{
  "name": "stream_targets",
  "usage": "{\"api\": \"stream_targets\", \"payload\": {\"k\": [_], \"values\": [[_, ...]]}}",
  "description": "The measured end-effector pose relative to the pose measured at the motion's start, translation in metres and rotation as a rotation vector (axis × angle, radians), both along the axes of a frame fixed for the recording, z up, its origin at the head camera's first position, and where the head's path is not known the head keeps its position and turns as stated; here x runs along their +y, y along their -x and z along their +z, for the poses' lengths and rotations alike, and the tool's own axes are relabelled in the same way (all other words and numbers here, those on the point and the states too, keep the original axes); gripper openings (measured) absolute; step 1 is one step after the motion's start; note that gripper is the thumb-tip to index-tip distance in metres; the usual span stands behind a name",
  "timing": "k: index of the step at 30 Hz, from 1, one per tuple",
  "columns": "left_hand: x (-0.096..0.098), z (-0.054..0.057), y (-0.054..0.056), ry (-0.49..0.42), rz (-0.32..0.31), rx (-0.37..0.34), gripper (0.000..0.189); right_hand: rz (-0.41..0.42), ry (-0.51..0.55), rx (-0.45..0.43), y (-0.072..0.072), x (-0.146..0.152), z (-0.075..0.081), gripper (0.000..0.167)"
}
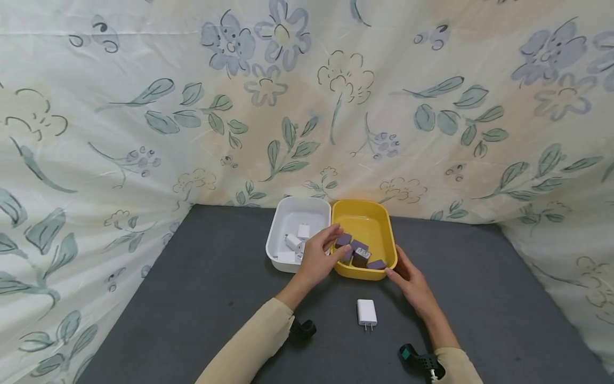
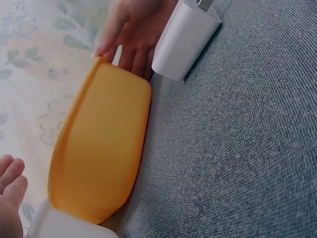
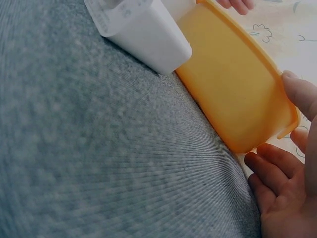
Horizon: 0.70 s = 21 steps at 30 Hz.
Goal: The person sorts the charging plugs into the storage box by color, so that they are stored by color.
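A yellow bin (image 1: 364, 274) stands on the dark table and holds several purple and dark charger blocks (image 1: 362, 257). My left hand (image 1: 317, 256) is over the bin's left edge, beside the blocks, its fingers apart; in the left wrist view only its fingertips (image 2: 12, 178) show, with nothing seen between them. My right hand (image 1: 413, 285) holds the bin's front right corner, thumb on the rim and fingers along the side. Nearer me lies a white charger block (image 1: 366, 312), its prongs towards me.
A white bin (image 1: 273, 245) with several white charger blocks (image 1: 293, 242) stands against the yellow bin's left side. A floral cloth (image 1: 288, 106) hangs behind the table (image 1: 216, 298) and at its sides.
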<state>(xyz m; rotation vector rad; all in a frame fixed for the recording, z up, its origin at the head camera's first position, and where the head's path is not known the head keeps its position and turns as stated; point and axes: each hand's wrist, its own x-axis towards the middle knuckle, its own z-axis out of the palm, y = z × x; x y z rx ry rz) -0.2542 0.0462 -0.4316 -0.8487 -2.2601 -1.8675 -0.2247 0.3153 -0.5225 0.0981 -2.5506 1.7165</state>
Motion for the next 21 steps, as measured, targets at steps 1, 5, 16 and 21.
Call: {"api": "stream_targets", "payload": {"k": [1, 5, 16, 21], "values": [[0.000, 0.001, 0.000, -0.003, 0.002, 0.008, 0.056, 0.002, 0.002, 0.004, 0.000, 0.001, 0.000, 0.078], [-0.001, 0.001, -0.001, -0.009, -0.007, 0.003, 0.056, 0.006, 0.013, -0.002, 0.000, 0.001, 0.000, 0.079], [0.006, -0.022, 0.001, 0.005, -0.071, 0.020, 0.057, 0.009, 0.014, 0.002, -0.002, 0.001, 0.002, 0.079], [0.008, -0.040, 0.003, 0.008, -0.073, 0.037, 0.057, 0.020, 0.021, 0.005, -0.002, 0.000, 0.002, 0.077]]}}
